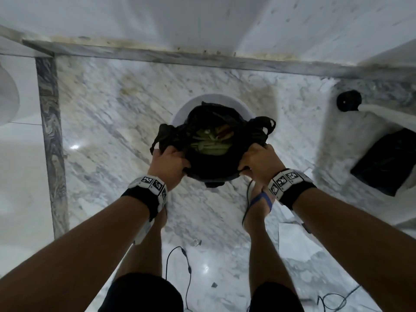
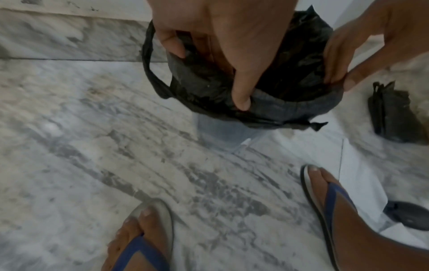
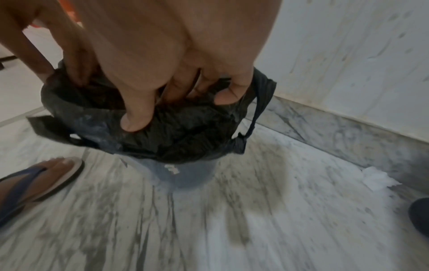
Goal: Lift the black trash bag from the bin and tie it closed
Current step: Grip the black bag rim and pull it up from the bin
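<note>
A black trash bag [image 1: 211,163] [image 2: 274,102] [image 3: 183,139] hangs open, partly raised out of a pale round bin [image 1: 193,104] [image 2: 223,132] [image 3: 185,176] on the marble floor. Green and reddish waste shows inside the bag. My left hand [image 1: 170,162] [image 2: 223,60] grips the bag's near-left rim, thumb outside and fingers inside. My right hand [image 1: 258,159] [image 3: 167,95] [image 2: 348,55] grips the near-right rim the same way. Two loop handles [image 1: 266,126] [image 2: 150,73] [image 3: 260,113] hang free at the bag's left and right sides.
My feet in blue-strapped flip-flops [image 2: 148,236] [image 2: 325,198] stand just in front of the bin. A white wall with a marble skirting [image 1: 202,57] runs behind it. A folded black bag [image 1: 387,163] [image 2: 392,113], a small black object [image 1: 349,100] and cables [image 1: 186,271] lie on the floor.
</note>
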